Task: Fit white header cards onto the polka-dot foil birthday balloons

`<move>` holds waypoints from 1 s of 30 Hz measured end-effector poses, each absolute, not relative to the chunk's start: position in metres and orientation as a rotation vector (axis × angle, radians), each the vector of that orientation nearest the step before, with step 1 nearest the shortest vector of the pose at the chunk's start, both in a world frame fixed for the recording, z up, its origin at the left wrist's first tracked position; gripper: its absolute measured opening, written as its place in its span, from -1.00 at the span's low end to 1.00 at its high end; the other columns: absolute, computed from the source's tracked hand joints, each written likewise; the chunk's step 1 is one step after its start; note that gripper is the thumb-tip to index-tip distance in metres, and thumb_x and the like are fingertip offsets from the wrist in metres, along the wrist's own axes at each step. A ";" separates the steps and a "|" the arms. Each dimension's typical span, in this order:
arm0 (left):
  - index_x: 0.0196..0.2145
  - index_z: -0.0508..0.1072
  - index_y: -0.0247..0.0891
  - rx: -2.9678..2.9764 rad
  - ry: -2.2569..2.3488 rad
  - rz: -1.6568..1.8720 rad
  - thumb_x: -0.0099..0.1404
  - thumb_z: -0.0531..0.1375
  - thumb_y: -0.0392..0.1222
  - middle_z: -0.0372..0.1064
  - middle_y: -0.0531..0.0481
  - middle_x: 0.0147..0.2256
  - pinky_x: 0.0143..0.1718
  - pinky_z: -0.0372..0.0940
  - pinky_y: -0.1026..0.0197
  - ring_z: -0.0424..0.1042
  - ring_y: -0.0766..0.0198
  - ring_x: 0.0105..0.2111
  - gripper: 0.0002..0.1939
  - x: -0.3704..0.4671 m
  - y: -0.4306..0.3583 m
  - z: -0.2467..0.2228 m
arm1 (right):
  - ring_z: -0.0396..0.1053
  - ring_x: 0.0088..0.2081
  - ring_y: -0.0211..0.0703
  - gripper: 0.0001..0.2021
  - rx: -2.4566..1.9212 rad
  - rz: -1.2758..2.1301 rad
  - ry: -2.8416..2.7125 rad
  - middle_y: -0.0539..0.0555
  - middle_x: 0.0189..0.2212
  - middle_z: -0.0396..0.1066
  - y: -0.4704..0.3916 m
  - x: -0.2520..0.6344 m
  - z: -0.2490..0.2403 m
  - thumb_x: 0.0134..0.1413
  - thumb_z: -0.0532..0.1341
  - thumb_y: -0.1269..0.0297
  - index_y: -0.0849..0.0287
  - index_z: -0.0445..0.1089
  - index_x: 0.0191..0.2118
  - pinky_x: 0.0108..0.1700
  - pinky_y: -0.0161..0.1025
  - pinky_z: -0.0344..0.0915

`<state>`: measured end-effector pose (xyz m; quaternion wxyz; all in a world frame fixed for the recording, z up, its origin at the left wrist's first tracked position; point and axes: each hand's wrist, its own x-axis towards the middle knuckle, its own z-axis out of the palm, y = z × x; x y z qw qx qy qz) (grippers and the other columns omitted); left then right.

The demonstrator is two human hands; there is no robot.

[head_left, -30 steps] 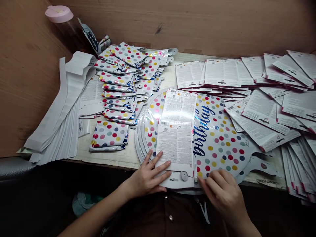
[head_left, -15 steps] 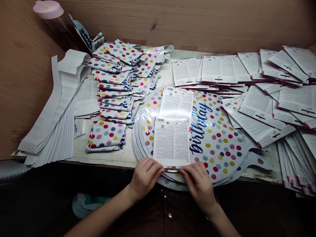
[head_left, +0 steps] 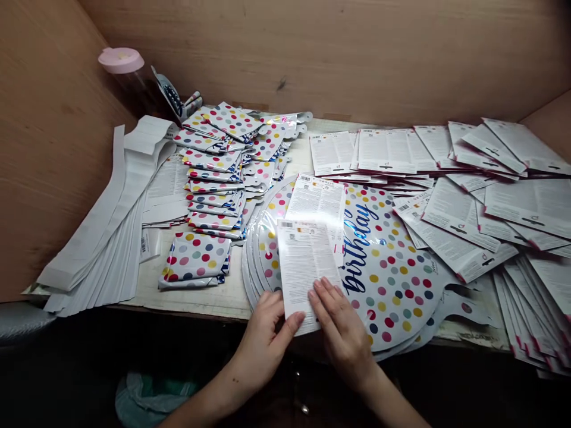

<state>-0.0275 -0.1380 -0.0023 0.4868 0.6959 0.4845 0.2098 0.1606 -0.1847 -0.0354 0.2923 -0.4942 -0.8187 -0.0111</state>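
Note:
A white printed paper packet, covered in small text, lies tilted at the front of a stack of flat round foil balloons. My left hand grips its lower left corner, thumb on top and the other fingers curled at the edge. Flat on the lower right part of the packet rests my right hand, its fingers stretched out. Another printed packet sits partly under the first one. The balloons carry coloured dots and the blue word "birthday".
Folded dotted balloons are piled left of centre. Long white paper strips hang over the table's left edge. Many printed packets cover the right side. A pink-lidded bottle stands in the back left corner, by the board walls.
The front packet has turned and slid nearer me. My right hand has gone from pinching its lower edge to lying flat on it; my left has shifted to its corner. The view has tilted up.

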 end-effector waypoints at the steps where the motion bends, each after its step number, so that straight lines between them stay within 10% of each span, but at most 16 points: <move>1: -0.26 0.42 -0.18 1.609 1.110 0.531 0.44 -0.02 0.01 0.39 -0.05 -0.24 -0.12 0.28 0.07 0.35 0.12 -0.17 -0.69 -0.032 -0.131 0.003 | 0.19 0.24 0.19 -0.51 -1.237 -0.117 -2.181 0.36 0.16 0.29 -0.171 0.171 -0.027 0.27 0.05 0.50 0.41 0.11 0.29 0.12 0.13 0.34; 5: 0.06 0.35 -0.21 1.730 1.743 0.828 0.36 0.04 0.15 0.27 -0.19 0.06 0.11 0.15 -0.09 0.22 -0.06 0.10 -0.52 -0.073 -0.085 -0.002 | 0.36 0.12 0.02 -0.47 -1.201 -0.547 -2.028 0.22 0.13 0.36 -0.080 0.238 0.003 0.20 0.14 0.58 0.17 0.18 0.28 0.01 -0.04 0.45; 10: 0.19 0.23 -0.45 1.674 2.605 0.488 0.15 0.24 0.21 0.09 -0.44 0.17 0.10 0.07 -0.30 0.07 -0.36 0.14 -0.16 -0.134 -0.039 -0.031 | 0.19 0.22 0.20 -0.64 -1.785 -0.463 -2.031 0.33 0.09 0.38 0.050 0.328 0.005 0.32 -0.01 0.45 0.33 0.41 0.10 0.23 0.20 0.03; 17: 0.11 0.35 -0.35 1.848 2.517 0.773 0.25 0.23 0.06 0.25 -0.28 0.05 0.04 0.15 -0.14 0.16 -0.16 0.05 -0.42 -0.101 -0.043 -0.031 | 0.03 0.24 0.45 -0.57 -1.879 -0.334 -2.042 0.47 0.19 0.19 0.048 0.285 -0.020 0.25 0.08 0.28 0.39 0.32 0.15 0.14 0.39 -0.05; 24: -0.37 0.40 -0.24 1.858 1.783 0.664 -0.05 0.44 -0.03 0.35 -0.10 -0.30 -0.08 0.19 -0.08 0.29 -0.09 -0.14 -0.61 0.000 -0.022 -0.027 | 0.32 -0.04 0.07 -0.75 -1.538 0.483 -1.862 0.20 -0.11 0.38 -0.067 0.177 -0.011 0.28 0.10 0.14 0.14 0.47 -0.19 -0.03 0.05 0.32; 30: -0.38 0.20 -0.18 1.674 1.582 0.860 0.35 0.12 -0.13 0.26 0.10 -0.49 -0.41 0.26 0.20 0.33 0.26 -0.50 -0.82 -0.001 -0.039 -0.017 | 0.46 -0.26 -0.12 -0.62 -1.269 1.528 -0.655 0.15 -0.19 0.46 -0.118 0.154 -0.002 0.18 0.23 0.05 0.20 0.39 0.00 -0.18 -0.15 0.42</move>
